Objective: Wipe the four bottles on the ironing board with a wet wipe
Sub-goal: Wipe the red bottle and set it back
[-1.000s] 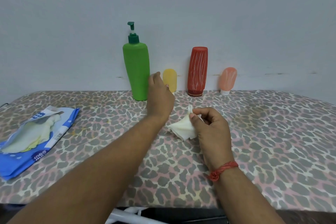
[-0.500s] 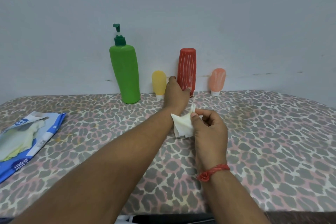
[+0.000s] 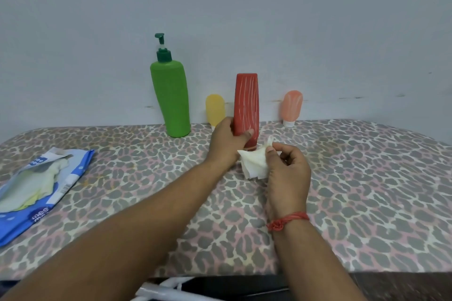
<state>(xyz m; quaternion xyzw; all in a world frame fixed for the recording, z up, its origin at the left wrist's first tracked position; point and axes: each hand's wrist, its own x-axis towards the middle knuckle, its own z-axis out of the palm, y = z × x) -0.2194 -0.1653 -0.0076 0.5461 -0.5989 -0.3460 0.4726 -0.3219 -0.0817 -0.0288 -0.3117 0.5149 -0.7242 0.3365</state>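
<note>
Your left hand (image 3: 226, 140) is curling around the lower part of the red bottle (image 3: 246, 105), a tall, smooth plastic cylinder with pale streaks, standing cap-down on the ironing board (image 3: 354, 178) with its leopard-print fabric cover. Your right hand (image 3: 287, 173) is pinching a crumpled white wet wipe (image 3: 253, 162) just in front of the red bottle. Left of it are standing the small rounded yellow bottle (image 3: 215, 109) and the curved green pump bottle (image 3: 171, 98); right, the peach bottle (image 3: 292, 106). Far left, a glossy blue wipes pack (image 3: 36, 190) is lying open.
</note>
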